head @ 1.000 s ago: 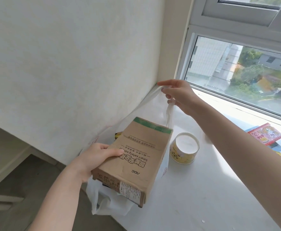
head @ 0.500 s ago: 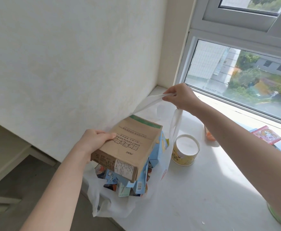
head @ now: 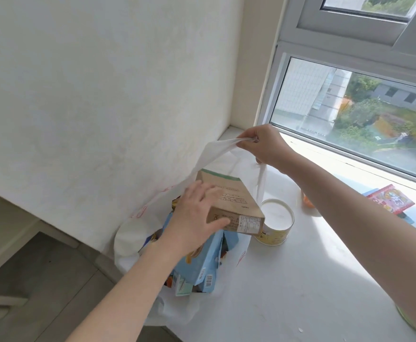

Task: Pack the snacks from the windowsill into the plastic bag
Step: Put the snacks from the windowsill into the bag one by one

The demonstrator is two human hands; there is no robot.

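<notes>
The white plastic bag (head: pixel 130 238) stands at the left end of the windowsill (head: pixel 300 280), against the wall. Inside it are blue snack boxes (head: pixel 202 265) and, tilted on top of them, a brown cardboard box (head: pixel 229 191) with a green strip. My left hand (head: pixel 194 215) lies on the brown box with fingers spread, pressing on it. My right hand (head: pixel 263 146) pinches the bag's handles and holds them up above the box. A round cup with a white lid (head: pixel 277 218) stands just right of the bag.
A red snack packet (head: pixel 390 199) lies by the window at the right, with an orange item (head: pixel 308 201) partly hidden behind my right forearm. A green object (head: pixel 406 317) shows at the lower right edge. The sill's front edge drops to the floor at the left.
The brown box has sunk lower into the bag. My left hand moved from gripping its left side to lying spread on top. My right hand keeps the handles raised.
</notes>
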